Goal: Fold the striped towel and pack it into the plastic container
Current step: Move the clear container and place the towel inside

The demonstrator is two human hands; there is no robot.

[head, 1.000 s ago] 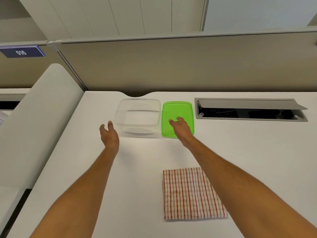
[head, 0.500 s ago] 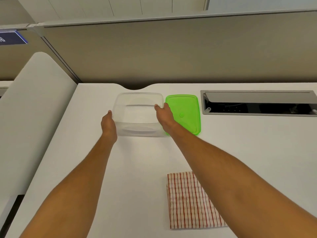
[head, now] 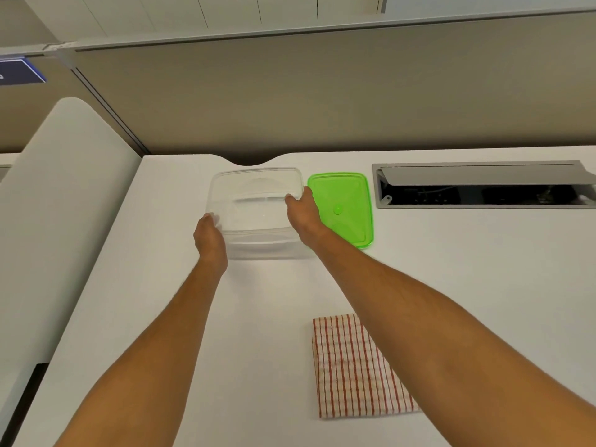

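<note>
From the head camera, both bare arms are reaching forward over a white table [head: 161, 317]. The left hand [head: 209, 235] is pressing against the left wall of the clear plastic container [head: 258, 201], with its fingertips curling over the rim. The right hand [head: 301, 209] is gripping the container's right wall, thumb inside and fingers outside, so the box is being held between the two hands. The container is sitting open and upright near the table's far edge, with nothing lying inside it. A green lid [head: 343, 208] is lying flat just beside the container on its right, partly hidden by the right wrist. Farther right, a grey cable hatch [head: 483, 185] is standing open in the tabletop. The striped towel [head: 351, 366], already folded into a neat rectangle, is resting near the table's front edge, well apart from the container and partly covered by the right forearm.
</note>
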